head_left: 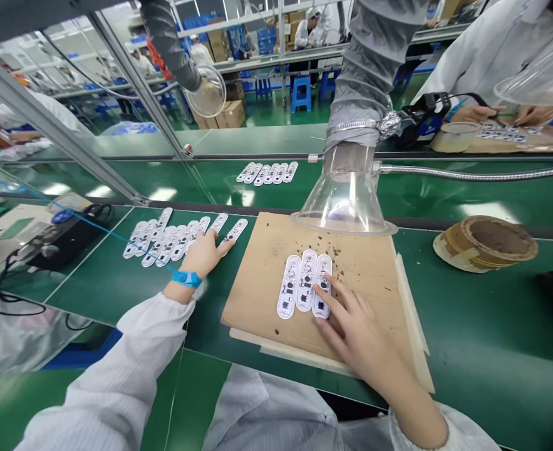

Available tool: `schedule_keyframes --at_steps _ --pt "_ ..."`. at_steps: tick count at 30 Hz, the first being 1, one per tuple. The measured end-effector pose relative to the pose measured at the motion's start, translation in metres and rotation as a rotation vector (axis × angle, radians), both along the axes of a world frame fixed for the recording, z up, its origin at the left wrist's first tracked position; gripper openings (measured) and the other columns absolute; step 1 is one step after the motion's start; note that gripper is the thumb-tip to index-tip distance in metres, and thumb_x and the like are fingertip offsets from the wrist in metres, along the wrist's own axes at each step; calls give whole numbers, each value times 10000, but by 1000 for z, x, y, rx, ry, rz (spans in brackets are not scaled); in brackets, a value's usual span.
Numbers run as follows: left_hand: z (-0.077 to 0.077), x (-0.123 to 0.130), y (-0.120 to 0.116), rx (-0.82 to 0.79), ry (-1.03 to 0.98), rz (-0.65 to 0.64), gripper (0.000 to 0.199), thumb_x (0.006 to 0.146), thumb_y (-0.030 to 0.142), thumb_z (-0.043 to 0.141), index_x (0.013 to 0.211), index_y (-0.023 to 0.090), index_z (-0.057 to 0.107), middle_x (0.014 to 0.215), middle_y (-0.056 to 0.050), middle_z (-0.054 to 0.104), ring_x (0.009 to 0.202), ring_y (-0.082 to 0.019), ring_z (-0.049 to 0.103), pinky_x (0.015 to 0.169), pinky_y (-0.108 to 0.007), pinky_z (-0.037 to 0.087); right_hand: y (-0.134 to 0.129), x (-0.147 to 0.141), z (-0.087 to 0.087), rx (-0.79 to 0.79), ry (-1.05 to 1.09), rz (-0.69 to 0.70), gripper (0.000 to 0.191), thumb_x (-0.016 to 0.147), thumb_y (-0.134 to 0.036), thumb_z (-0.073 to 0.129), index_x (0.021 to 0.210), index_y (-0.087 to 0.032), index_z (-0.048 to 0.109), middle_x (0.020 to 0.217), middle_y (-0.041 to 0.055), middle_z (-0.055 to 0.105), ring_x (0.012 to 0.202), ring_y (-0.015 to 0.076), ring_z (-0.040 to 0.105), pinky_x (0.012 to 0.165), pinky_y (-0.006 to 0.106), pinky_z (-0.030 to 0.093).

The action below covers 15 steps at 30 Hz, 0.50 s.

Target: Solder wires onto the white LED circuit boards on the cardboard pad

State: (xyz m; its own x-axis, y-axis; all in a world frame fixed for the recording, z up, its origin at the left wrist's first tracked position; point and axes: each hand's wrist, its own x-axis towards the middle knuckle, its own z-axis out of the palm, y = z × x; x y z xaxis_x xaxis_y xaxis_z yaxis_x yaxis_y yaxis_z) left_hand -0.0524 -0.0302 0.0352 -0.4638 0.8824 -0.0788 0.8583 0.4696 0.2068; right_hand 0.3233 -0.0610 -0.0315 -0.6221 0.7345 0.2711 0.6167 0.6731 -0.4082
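Three circuit boards stand side by side on the cardboard sheet, about midway between its far and near edges, and here's the right hand, open, fingers spread, fingertips down on the rightmost of the trio! Over to the left hand, stretched out above the loose batch between the cardboard's left edge and the far edge of the green surface. Its thumb reaches the end board of that batch, but whether it has a real grip, I cannot tell.

So how far along are we? Midway, I'd judge: three boards laid neatly in line, a bigger batch off the sheet in uneven rows, and a tidy row of boards beyond the surface's far edge. Which are finished and which are waiting? Too small to call from here. Dark crumbs litter the cardboard near the trio's far ends, and the clear hood hangs over the sheet's far edge.
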Motion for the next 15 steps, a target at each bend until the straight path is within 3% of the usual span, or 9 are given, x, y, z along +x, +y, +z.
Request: schedule_keyframes --at_steps 3,6,8,11,15 --pt "-6 -11 0 -41 16 -74 241 996 445 624 960 215 561 1008 -141 714 931 -323 693 704 -348 415 -1 -7 3 -20 17 0 468 1128 -409 558 1587 -322 572 1696 130 513 1441 387 591 1131 637 581" --pt "-4 3 -8 -78 -11 -148 271 978 438 624 843 259 471 782 -60 653 758 -282 640 650 -348 367 -3 -6 12 -70 66 -8 458 1128 -402 566 1575 -303 573 1680 145 519 1473 384 567 1158 640 563" --pt "0 20 -19 -83 -52 -166 298 988 462 584 816 271 433 733 -37 625 688 -262 601 632 -347 357 -5 5 19 -120 123 -32 448 1128 -402 574 1566 -310 569 1665 139 524 1505 363 549 1187 618 551" --pt "2 50 -36 -111 -107 -211 277 983 445 573 827 269 426 806 -45 658 709 -255 616 631 -342 363 -9 37 26 -126 226 -182 385 1119 -389 589 1497 -318 620 1545 132 607 1441 329 610 1177 566 565" --pt "-2 85 -51 -200 -150 -344 268 1020 472 574 894 260 469 901 -64 692 779 -277 661 638 -344 362 -16 90 28 0 376 -480 280 1092 -433 629 1302 -283 736 1289 140 716 1233 334 707 1079 579 586"
